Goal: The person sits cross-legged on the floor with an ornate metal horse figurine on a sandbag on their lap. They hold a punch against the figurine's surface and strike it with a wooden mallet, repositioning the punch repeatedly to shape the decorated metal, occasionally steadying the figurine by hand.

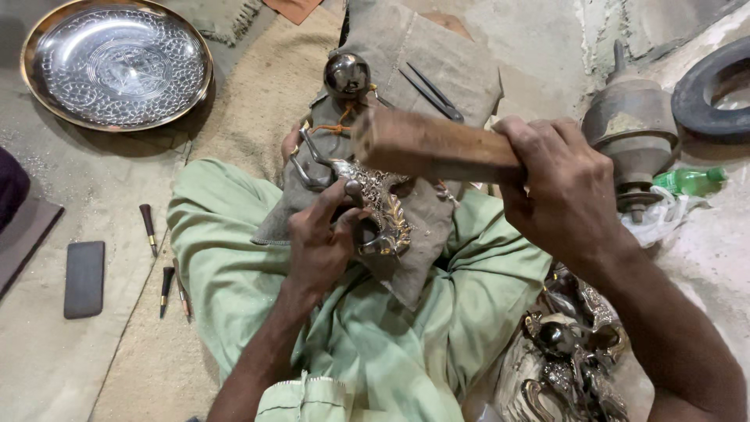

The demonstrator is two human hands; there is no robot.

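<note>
My left hand (322, 238) grips a thin metal punch, its tip set against an ornate silver-and-gold metal piece (380, 209). The piece lies on a grey cloth (426, 59) draped over my lap. My right hand (564, 187) is wrapped around a thick wooden mallet (426, 144), held level just above the piece. A round shiny metal ball (347, 74) sits at the far end of the workpiece. My legs are crossed in pale green trousers (234, 258).
A large engraved metal plate (116, 62) lies on the floor at top left. Small chisels (148, 227) and a dark flat stone (83, 278) lie left. Dividers (431, 92) rest on the cloth. Ornate metal parts (574, 352), a metal stake (633, 129), a green bottle (691, 180) and a tyre (715, 90) sit right.
</note>
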